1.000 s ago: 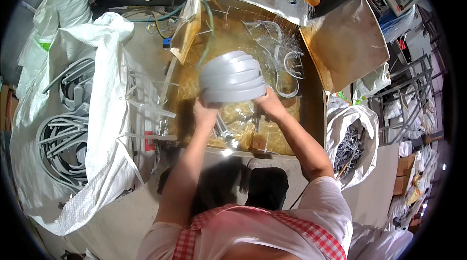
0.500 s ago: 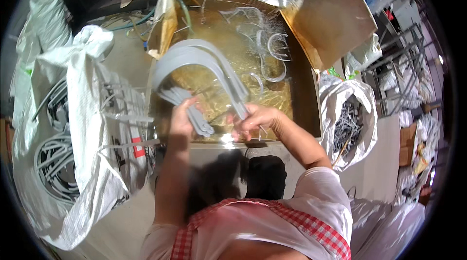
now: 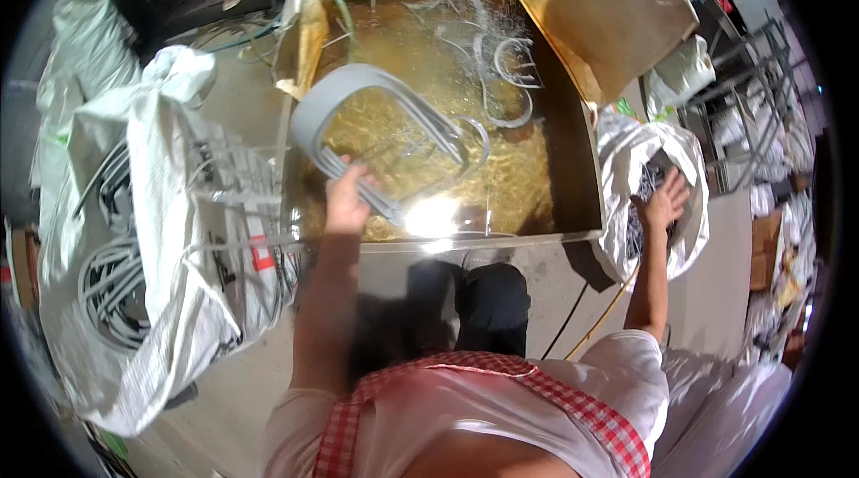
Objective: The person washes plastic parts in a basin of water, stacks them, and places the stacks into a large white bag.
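Observation:
My left hand [image 3: 347,200] is closed around one end of a bundle of flat grey strips [image 3: 313,124]. The bundle curves over in a U, its other end hanging free above the shallow water [image 3: 523,187] of a wide metal tub [image 3: 573,237]. Off to the right, my right hand [image 3: 662,200] hovers over the mouth of a white woven sack [image 3: 693,241], fingers spread and holding nothing visible. Short grey offcuts [image 3: 646,181] fill that sack; whether the hand touches them I cannot tell. Pale curved strips [image 3: 510,115] lie in the water toward the tub's far right.
Large white woven sacks [image 3: 161,236] stand left of the tub, with coiled grey strips [image 3: 116,290] inside. A brown board [image 3: 617,21] leans at the tub's far right corner. A yellow cord [image 3: 598,324] runs along the floor below the right sack.
My right hand has let go of the bundle and moved right, over the sack of offcuts. The bundle's free end now hangs lower, while my left hand keeps its grip.

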Available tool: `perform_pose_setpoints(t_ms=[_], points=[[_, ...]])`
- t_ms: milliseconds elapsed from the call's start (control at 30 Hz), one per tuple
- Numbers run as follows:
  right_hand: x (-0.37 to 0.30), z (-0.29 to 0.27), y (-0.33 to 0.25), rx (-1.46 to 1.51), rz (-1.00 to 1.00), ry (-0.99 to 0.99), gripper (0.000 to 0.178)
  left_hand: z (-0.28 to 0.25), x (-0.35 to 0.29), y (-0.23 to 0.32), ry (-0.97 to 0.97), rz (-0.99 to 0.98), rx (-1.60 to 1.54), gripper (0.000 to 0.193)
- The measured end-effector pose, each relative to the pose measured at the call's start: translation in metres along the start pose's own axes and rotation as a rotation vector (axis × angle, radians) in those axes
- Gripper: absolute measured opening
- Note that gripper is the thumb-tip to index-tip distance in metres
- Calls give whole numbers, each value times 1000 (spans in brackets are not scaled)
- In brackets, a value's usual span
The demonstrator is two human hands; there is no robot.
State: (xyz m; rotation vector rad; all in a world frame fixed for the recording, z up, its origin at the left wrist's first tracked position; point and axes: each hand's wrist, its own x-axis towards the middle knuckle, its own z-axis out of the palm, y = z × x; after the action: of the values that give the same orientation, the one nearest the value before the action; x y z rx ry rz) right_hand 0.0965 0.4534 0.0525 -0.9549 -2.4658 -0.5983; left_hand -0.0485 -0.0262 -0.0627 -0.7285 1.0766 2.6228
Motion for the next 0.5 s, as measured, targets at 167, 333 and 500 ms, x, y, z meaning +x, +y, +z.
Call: perform_pose_setpoints(t_ms=[167, 333, 500], points=[[-34, 21, -50, 1321, -194, -577, 88, 32, -34, -2, 197, 373, 780, 10], [-97, -95, -203, 1649, -114, -980, 44, 76, -109, 4, -168, 1054, 751, 63], [-91, -145, -270, 1829, -454, -198, 29, 96, -203, 109, -153, 1088, 805, 65]])
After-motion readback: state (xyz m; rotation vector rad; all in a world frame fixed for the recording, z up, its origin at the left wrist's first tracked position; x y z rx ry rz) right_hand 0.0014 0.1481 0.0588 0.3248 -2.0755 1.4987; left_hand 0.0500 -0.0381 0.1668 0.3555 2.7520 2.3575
